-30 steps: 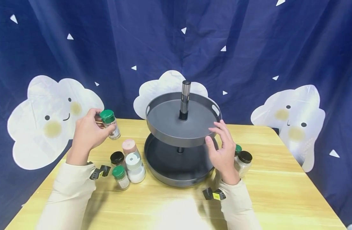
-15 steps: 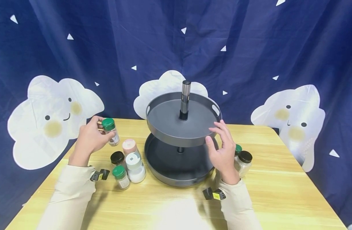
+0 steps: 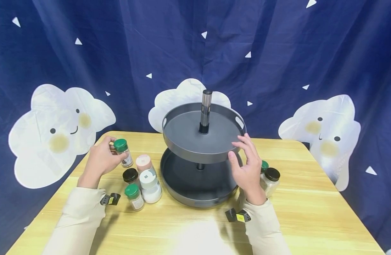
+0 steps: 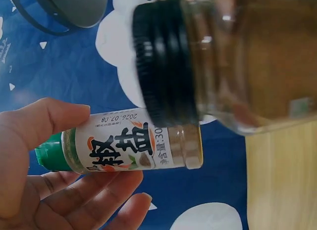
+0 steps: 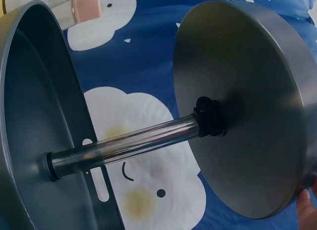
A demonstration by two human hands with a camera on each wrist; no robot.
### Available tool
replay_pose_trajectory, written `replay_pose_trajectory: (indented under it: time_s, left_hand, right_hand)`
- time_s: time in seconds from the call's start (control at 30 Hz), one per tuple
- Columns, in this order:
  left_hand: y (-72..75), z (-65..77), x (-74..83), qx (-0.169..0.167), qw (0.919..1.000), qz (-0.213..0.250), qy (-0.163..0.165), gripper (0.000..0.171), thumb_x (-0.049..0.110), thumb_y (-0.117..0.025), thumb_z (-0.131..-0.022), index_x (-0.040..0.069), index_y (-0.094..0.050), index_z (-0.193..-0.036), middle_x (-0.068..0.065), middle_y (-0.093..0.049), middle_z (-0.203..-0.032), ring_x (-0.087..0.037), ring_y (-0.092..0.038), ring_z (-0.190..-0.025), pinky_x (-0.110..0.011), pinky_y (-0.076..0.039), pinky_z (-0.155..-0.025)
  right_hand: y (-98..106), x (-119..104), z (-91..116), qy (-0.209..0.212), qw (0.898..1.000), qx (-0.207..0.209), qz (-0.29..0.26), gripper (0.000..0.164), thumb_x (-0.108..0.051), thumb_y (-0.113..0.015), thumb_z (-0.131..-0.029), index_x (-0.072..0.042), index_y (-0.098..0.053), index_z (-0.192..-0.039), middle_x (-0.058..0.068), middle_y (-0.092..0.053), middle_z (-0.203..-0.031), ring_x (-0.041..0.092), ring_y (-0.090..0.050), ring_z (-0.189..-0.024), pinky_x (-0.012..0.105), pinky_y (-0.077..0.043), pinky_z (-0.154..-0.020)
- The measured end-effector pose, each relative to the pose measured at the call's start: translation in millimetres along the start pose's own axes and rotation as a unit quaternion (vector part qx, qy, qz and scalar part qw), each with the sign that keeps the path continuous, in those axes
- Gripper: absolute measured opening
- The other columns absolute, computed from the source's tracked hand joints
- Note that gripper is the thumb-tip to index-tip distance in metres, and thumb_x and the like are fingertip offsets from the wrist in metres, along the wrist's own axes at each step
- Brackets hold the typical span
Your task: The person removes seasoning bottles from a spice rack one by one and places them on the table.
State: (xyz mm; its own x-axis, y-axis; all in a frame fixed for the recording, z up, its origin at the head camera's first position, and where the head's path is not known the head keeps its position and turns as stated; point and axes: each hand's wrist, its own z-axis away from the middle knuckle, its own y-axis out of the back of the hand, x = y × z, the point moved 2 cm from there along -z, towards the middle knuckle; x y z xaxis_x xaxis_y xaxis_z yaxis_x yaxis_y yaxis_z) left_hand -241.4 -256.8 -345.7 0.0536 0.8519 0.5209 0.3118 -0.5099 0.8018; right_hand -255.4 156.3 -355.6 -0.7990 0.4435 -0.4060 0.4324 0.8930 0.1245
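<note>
My left hand (image 3: 101,159) pinches a seasoning shaker (image 3: 121,144) with a green cap between thumb and fingers, upright at the table's back left. The left wrist view shows the white printed label of this shaker (image 4: 119,143), with the thumb on one side and fingers on the other. A dark grey two-tier turntable rack (image 3: 185,136) stands in the middle, with a metal post through it. At the right rim of its upper tray is my right hand (image 3: 250,173), fingers loosely extended and touching the edge. In the right wrist view its fingertips (image 5: 304,207) show at that rim.
Left of the rack stand several containers: a pink-lidded one (image 3: 143,162), a white-lidded one (image 3: 148,179), a black-capped jar (image 3: 130,175) and another green-capped shaker (image 3: 132,191). Behind my right hand are a black-lidded jar (image 3: 272,174) and a green cap (image 3: 264,165). A blue curtain hangs behind.
My left hand has lowered the green-capped shaker toward the table, beside the pink-lidded container. The right hand has stayed on the upper tray's rim.
</note>
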Motion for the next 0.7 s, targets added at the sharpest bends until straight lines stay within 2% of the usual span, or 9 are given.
replay_pose_trajectory:
  time_s: [0.23, 0.4, 0.53, 0.7]
  left_hand:
    - [-8.0, -1.4, -9.3, -0.018, 0.9998, 0.004, -0.001, 0.053, 0.023, -0.070, -0.080, -0.004, -0.044, -0.118, -0.035, -0.065, -0.101, -0.048, -0.062, -0.093, -0.060, -0.051, -0.078]
    - [-11.6, -2.2, -13.1, -0.020, 0.9996, 0.005, -0.019, 0.055, 0.019, -0.071, -0.080, 0.000, -0.044, -0.123, -0.034, -0.065, -0.100, -0.047, -0.062, -0.091, -0.059, -0.052, -0.076]
    - [-13.9, -3.5, -16.1, -0.021, 0.9992, 0.005, -0.032, 0.053, 0.017, -0.073, -0.079, 0.002, -0.046, -0.121, -0.033, -0.066, -0.098, -0.045, -0.063, -0.088, -0.059, -0.051, -0.074]
    - [-17.7, -4.6, -21.2, -0.041, 0.9985, 0.004, -0.035, 0.050, 0.018, -0.074, -0.079, 0.002, -0.046, -0.118, -0.032, -0.067, -0.099, -0.047, -0.063, -0.091, -0.060, -0.051, -0.076]
  right_hand:
    - [0.4, 0.2, 0.5, 0.001, 1.000, 0.000, -0.001, 0.025, -0.001, -0.067, -0.074, 0.003, -0.066, -0.099, 0.027, -0.063, -0.115, 0.047, -0.046, -0.122, 0.060, -0.038, -0.104]
    - [1.0, -0.9, -0.2, 0.002, 1.000, 0.001, 0.000, 0.025, -0.001, -0.067, -0.074, 0.003, -0.067, -0.099, 0.026, -0.063, -0.115, 0.046, -0.046, -0.122, 0.060, -0.038, -0.103]
    - [1.1, -1.3, -0.7, 0.005, 1.000, 0.000, -0.001, 0.026, -0.001, -0.067, -0.074, 0.003, -0.067, -0.099, 0.026, -0.063, -0.115, 0.044, -0.046, -0.123, 0.059, -0.038, -0.104]
    - [0.7, -2.0, -0.7, 0.006, 1.000, -0.003, -0.001, 0.026, -0.001, -0.067, -0.073, 0.003, -0.067, -0.100, 0.026, -0.062, -0.116, 0.042, -0.046, -0.124, 0.060, -0.038, -0.104]
